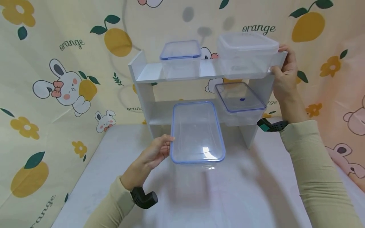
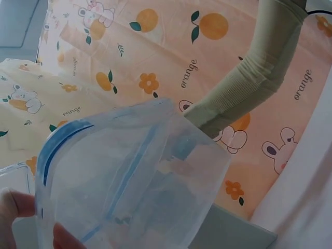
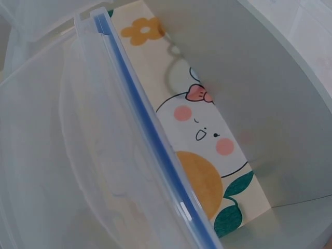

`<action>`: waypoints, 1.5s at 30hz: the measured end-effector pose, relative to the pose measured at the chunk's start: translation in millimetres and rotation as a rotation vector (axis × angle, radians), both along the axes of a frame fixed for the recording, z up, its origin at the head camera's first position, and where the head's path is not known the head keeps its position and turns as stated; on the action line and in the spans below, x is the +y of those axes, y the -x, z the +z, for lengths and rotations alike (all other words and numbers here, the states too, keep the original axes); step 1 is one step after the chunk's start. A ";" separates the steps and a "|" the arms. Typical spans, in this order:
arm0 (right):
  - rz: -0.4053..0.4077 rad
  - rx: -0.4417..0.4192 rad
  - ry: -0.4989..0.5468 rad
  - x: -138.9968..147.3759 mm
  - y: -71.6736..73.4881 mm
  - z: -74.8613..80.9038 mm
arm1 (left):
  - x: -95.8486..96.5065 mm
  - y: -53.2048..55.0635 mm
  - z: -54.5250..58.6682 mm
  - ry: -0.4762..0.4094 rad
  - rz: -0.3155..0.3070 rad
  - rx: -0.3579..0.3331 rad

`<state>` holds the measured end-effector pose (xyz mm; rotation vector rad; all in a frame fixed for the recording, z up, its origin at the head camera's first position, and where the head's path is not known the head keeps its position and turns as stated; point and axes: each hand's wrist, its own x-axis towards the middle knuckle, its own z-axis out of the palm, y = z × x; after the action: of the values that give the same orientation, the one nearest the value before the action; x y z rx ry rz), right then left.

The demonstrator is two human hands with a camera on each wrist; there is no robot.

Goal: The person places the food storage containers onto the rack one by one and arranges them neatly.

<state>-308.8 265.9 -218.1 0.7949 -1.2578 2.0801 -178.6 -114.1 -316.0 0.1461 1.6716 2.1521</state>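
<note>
My left hand point(image 1: 156, 151) pinches the left edge of a large clear food container point(image 1: 196, 133) with a blue-rimmed lid. Thumb and fingertip point(image 2: 21, 202) show at its rim in the left wrist view. It is held in front of a white two-tier shelf point(image 1: 148, 71), lid facing me. At the shelf's top right, my right hand point(image 1: 287, 74) grips the side panel, thumb in front, fingertips close beside a white-lidded container point(image 1: 248, 53). The right wrist view shows the shelf's inner panel point(image 3: 233, 78) but not this hand.
A smaller blue-lidded container point(image 1: 181, 60) stands on the top tier at left. Another container with a dark blue rim point(image 1: 240, 101) sits on the lower tier at right, jutting forward. Beneath is a white table point(image 1: 119, 183); a printed cloth point(image 1: 85, 19) hangs behind.
</note>
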 end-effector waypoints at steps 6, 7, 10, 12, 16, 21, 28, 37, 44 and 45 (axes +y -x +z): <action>0.004 -0.012 -0.016 -1.6 0.1 -5.7 | -2.1 3.6 3.0 -0.037 0.011 -0.011; 0.005 -0.015 -0.016 -1.6 0.1 -6.3 | -2.0 4.6 3.5 -0.048 0.014 -0.013; -0.005 -0.024 -0.011 -1.2 -0.2 -6.8 | -1.0 8.8 3.5 -0.078 0.024 -0.018; -0.001 -0.036 -0.002 -0.6 -1.1 -6.2 | -0.6 11.6 3.7 -0.094 0.035 -0.024; -0.007 -0.042 -0.009 -0.3 -2.9 -6.9 | -1.6 16.6 4.0 -0.110 0.045 -0.035; -0.035 -0.050 -0.018 0.0 -3.2 -5.5 | -2.4 24.7 6.6 -0.154 0.057 -0.053; -0.029 -0.011 -0.008 1.2 -0.9 -1.1 | 0.2 35.5 11.7 -0.210 0.087 -0.079; 0.008 -0.022 0.000 1.3 -0.2 -1.1 | 0.1 47.3 9.7 -0.215 0.131 -0.094; -0.015 -0.024 -0.010 1.4 -0.2 -0.8 | -0.8 53.6 8.1 -0.231 0.144 -0.110; -0.016 -0.026 -0.011 1.5 -0.3 -0.7 | -0.7 54.3 7.9 -0.232 0.145 -0.111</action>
<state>-308.4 267.3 -218.9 0.7625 -1.2861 2.0784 -232.9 -114.8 -308.1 -0.0296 1.4067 2.4110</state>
